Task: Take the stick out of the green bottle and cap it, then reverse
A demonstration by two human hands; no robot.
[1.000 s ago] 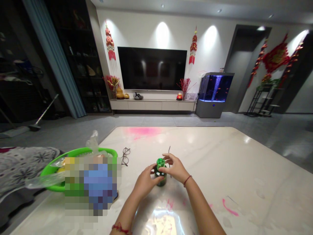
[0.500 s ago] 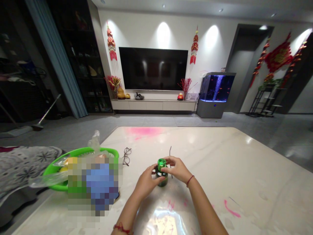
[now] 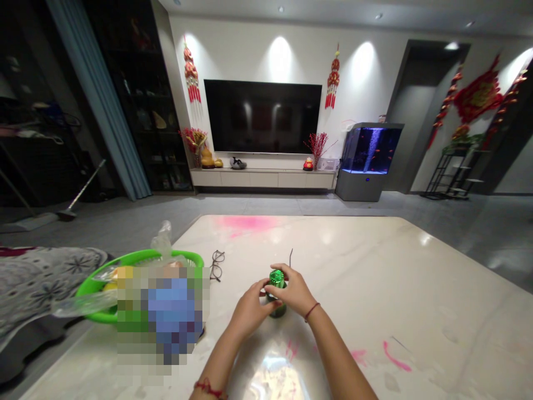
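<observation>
A small dark green jar (image 3: 278, 310) with a shiny bright green cap (image 3: 277, 278) stands upright on the pale marble-look table (image 3: 353, 278). My left hand (image 3: 251, 307) is wrapped round the jar's left side, its thumb across the front. My right hand (image 3: 293, 290) grips the cap from the right, thumb in front and fingers behind. A thin dark stick (image 3: 291, 256) lies behind my right hand, partly hidden by it.
A green basket (image 3: 96, 316) with plastic bags and a blurred blue item (image 3: 172, 311) is at the left. Glasses (image 3: 216, 265) lie between basket and hands. Pink marks (image 3: 395, 357) stain the table. A patterned cloth (image 3: 41, 283) is far left.
My right hand has shifted slightly left and turned around the cap, its thumb now further across the front. My left hand stays on the jar.
</observation>
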